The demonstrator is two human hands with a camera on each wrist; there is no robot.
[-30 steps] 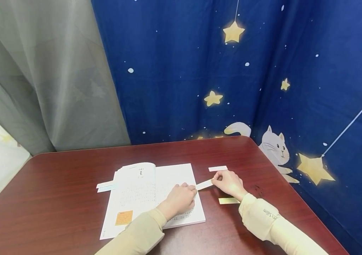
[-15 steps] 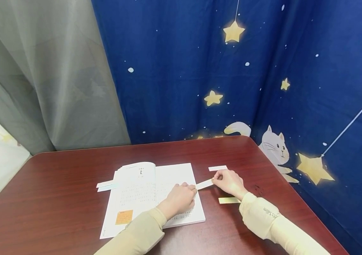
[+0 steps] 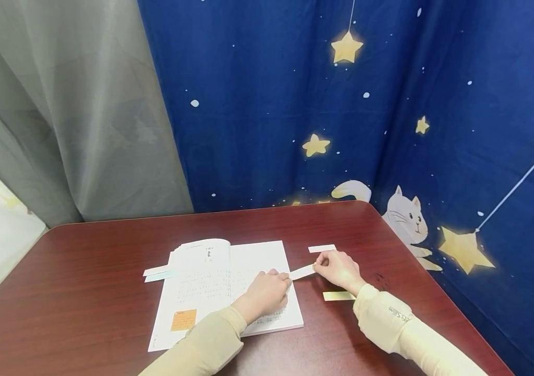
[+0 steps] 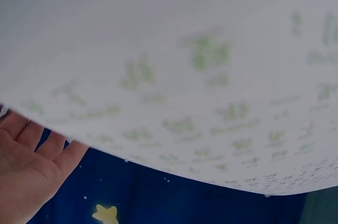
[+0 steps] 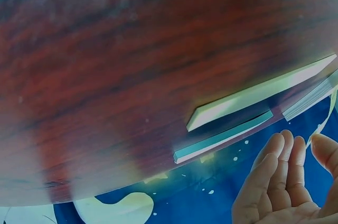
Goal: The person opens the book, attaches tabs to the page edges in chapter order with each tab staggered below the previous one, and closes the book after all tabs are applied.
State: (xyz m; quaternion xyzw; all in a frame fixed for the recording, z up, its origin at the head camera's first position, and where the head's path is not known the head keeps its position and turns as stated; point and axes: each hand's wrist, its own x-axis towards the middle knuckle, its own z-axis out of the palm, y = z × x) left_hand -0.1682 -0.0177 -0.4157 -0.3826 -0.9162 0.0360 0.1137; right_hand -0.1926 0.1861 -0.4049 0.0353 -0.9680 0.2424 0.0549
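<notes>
An open book [image 3: 203, 292] lies on the table with printed pages. My left hand [image 3: 264, 293] rests on its right page, fingers at the outer edge by the near end of a pale sticky strip [image 3: 302, 272]. Those fingertips are partly hidden behind the page in the left wrist view, where the hand [image 4: 29, 166] shows at lower left. My right hand [image 3: 339, 270] pinches the strip's other end between thumb and forefinger, just off the book's right side. In the right wrist view the strip [image 5: 319, 129] appears edge-on beside the thumb.
A white strip pad [image 3: 321, 248] lies beyond my right hand, and a yellow strip pad [image 3: 338, 296] lies near its wrist. Two pale tabs [image 3: 156, 274] stick out from the book's left edge. An orange sticky note [image 3: 183, 320] is on the left page. Blue curtains [image 3: 267, 104] hang behind the table.
</notes>
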